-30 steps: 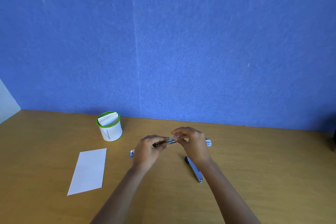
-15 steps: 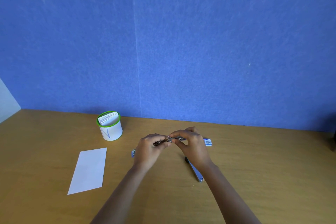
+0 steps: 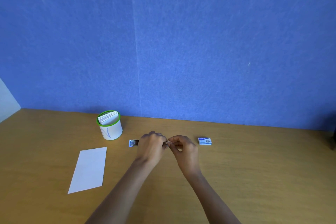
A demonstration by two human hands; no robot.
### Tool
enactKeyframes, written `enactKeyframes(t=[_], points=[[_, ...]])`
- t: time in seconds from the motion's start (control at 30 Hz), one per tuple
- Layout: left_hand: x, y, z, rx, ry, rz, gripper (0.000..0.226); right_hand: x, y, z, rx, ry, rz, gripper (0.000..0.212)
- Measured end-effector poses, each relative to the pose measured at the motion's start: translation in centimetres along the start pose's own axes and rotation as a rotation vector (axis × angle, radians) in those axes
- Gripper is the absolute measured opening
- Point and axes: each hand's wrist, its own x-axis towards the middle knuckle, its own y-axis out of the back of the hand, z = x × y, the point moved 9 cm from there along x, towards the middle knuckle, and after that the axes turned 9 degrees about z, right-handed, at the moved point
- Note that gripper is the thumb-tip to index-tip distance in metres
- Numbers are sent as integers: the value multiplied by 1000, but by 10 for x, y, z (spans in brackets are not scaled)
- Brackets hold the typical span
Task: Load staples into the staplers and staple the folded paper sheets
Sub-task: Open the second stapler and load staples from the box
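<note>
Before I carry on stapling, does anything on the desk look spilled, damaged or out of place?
Nothing stands out. The paper sheet lies flat, only slightly angled; the cup stands upright with its folded papers inside; the staple box lies flat, nothing spilled.

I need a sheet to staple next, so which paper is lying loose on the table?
The white sheet lying flat, nearer the camera; the other papers stand bundled in the green-rimmed cup.

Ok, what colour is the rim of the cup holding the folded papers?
Green rim on a white cup; head view shows it best.
</note>
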Motion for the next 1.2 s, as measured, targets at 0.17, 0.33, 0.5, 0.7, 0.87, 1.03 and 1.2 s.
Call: enactKeyframes(t=[0.17,0.33,0.5,0.7,0.87,1.03,1.2], points=[[0,0,-1,10,16,25,21,0,4,-1,0,-9,78,12],[-6,23,6,-101,40,202,8,-3,12,-13,17,13,196,12],[-14,36,7,-193,57,363,25,-3,17,-21,-37,31,266,13],[-17,40,1,-275,81,438,28,-5,15,-32,-81,147,265,14],[-20,37,-1,-297,106,448,35,-15,8,-36,-131,236,231,25],[-20,38,-6,-312,141,453,30,-19,10,-46,-244,390,251,37],[-20,41,-8,-329,142,472,26,-7,25,-24,33,78,360,31]])
